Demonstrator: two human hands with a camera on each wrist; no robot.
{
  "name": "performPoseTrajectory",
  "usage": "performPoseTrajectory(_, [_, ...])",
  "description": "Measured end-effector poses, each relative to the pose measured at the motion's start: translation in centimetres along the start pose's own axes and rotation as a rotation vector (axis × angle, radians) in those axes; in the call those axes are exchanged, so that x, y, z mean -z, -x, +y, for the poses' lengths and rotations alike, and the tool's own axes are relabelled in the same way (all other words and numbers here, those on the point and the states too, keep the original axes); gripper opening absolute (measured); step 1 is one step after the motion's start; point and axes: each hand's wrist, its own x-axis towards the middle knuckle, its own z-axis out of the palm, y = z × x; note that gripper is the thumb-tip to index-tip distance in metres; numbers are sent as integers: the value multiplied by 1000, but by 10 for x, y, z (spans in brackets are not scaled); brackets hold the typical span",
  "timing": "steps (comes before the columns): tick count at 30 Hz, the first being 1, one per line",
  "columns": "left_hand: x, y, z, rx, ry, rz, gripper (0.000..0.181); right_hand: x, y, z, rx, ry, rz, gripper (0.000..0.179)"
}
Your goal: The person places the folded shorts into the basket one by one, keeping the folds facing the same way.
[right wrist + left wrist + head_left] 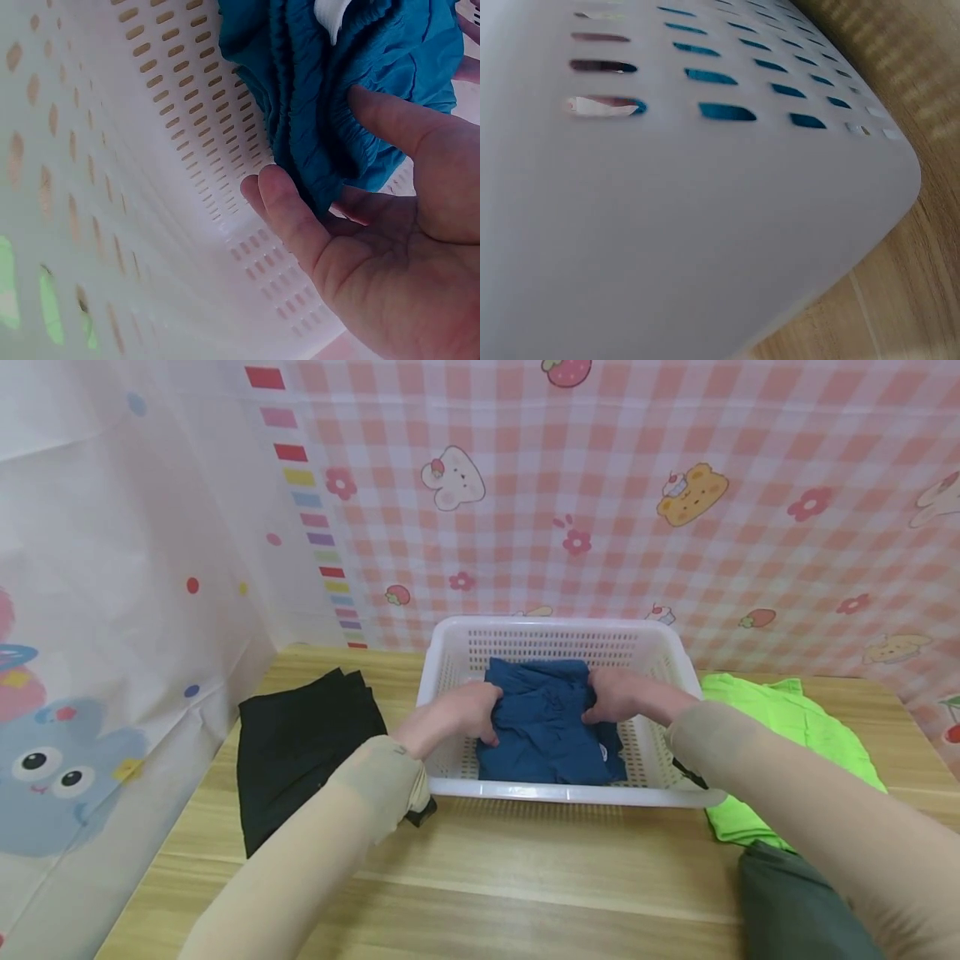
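Observation:
Folded blue shorts point(543, 727) with a gathered elastic waistband lie inside a white plastic basket point(558, 791). My left hand point(467, 708) grips their left edge, thumb toward me. On the opposite edge my right hand point(622, 695) holds the fabric. In the right wrist view, the thumb of my right hand point(420, 217) presses on the gathered blue cloth point(300, 112), and its other fingers extend along and under the edge. A white tag or cord shows on the cloth. The left wrist view has only the basket's outer wall point(667, 210), with blue showing through its slots.
On the wooden table point(540, 877), a folded black garment point(300, 752) lies left of the basket. A bright green garment point(810, 735) lies to its right, with a dark grey-green one point(795, 902) nearer me. A pink checked curtain point(600, 527) hangs behind.

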Motion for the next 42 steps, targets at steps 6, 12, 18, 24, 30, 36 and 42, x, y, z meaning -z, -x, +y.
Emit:
performPoseTrajectory(6, [-3,0,1,16,-1,2,81,-2,-3,0,14,44,-14,62])
performPoseTrajectory(12, [-4,2,1,18,16,7,82,-2,-1,-2,-1,48,-22,65])
performPoseTrajectory(18, [-3,7,2,21,51,63,75,2,9,-6,-41,15,8,70])
performPoseTrajectory(24, [1,22,4,18,151,208,72,10,23,-10,-29,-34,121,69])
performPoseTrajectory(30, [4,38,3,-40,187,369,72,14,43,-18,-9,-62,256,72])
performPoseTrajectory(36, [5,59,2,-65,223,500,70,11,64,-27,59,-107,379,69])
performPoseTrajectory(42, [3,82,-2,-98,262,565,69,8,85,-35,100,-157,421,69])
